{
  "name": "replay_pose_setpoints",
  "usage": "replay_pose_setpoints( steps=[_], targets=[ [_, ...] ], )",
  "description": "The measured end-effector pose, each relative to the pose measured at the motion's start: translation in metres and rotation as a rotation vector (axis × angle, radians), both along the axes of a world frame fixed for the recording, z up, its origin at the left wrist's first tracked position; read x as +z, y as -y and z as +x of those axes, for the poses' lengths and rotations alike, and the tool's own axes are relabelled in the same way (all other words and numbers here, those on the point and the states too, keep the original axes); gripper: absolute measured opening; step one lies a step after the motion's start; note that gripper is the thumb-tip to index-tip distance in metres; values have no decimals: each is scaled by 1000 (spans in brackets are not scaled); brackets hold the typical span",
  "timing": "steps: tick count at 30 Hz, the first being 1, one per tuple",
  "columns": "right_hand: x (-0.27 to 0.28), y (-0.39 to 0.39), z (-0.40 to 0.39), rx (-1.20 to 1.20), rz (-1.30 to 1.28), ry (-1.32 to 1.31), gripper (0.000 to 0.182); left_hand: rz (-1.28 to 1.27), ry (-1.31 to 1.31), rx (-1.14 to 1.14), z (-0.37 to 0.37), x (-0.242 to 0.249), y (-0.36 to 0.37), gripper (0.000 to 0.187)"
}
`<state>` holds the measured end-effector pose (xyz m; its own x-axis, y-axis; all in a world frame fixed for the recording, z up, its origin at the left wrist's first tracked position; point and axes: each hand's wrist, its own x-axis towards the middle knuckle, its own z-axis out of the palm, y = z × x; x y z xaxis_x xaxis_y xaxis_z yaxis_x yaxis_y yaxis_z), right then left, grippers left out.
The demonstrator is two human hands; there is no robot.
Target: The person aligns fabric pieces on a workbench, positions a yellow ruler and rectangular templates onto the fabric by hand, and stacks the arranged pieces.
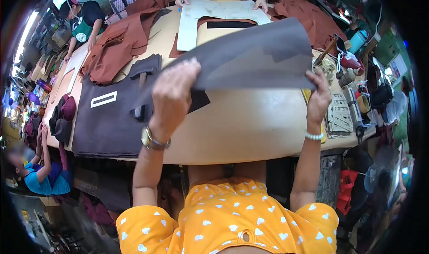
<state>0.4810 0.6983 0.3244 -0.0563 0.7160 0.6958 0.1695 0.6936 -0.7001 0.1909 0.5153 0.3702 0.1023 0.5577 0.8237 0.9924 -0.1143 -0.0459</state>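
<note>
A dark brown sheet, apparently leather (250, 60), is lifted above the table and bows upward between my hands. My left hand (172, 91), with a watch at the wrist, is closed on its left end and slightly blurred. The right edge is pinched in my right hand (319, 91), which wears a beaded bracelet. Left of my left hand lies a stack of dark brown sheets (103, 133). On that stack rest a white rectangular frame (103, 99) and a hammer-like tool with a wooden handle (142, 81), partly hidden by my arm.
Opposite, a person's hands (260, 4) touch a pale U-shaped template (187, 31) on the tan table (232, 133). Reddish-brown leather (118, 44) heaps lie at both sides. Wooden slatted pieces (340, 113) and a turquoise bottle (357, 42) stand at right. Other people are at left.
</note>
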Motion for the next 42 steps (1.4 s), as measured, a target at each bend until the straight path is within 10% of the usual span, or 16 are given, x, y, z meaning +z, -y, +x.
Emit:
replay_pose_setpoints(
  steps=[8,15,24,29,33,36,39,42],
  targets=[
    [-78,57,63,92,-764,-129,25,-437,209,-34,32,-88,28,48],
    [-89,87,92,-158,-751,-188,19,-769,387,-196,63,-103,52,29],
    [-4,78,-5,272,-484,-452,42,-685,734,-190,65,-113,17,57],
    [6,98,-119,809,-423,-59,40,-494,1849,-291,44,-108,14,90],
    [-21,127,-177,1193,-469,91,34,-212,2196,-517,-6,-113,44,78],
    [-26,140,-185,1164,-309,316,32,39,2009,-313,-27,-125,57,58],
    [-31,138,-173,491,233,388,37,-111,1669,28,-25,-118,69,72],
    [-45,118,-156,162,19,511,61,-122,1253,192,-22,-129,74,77]
  ],
)
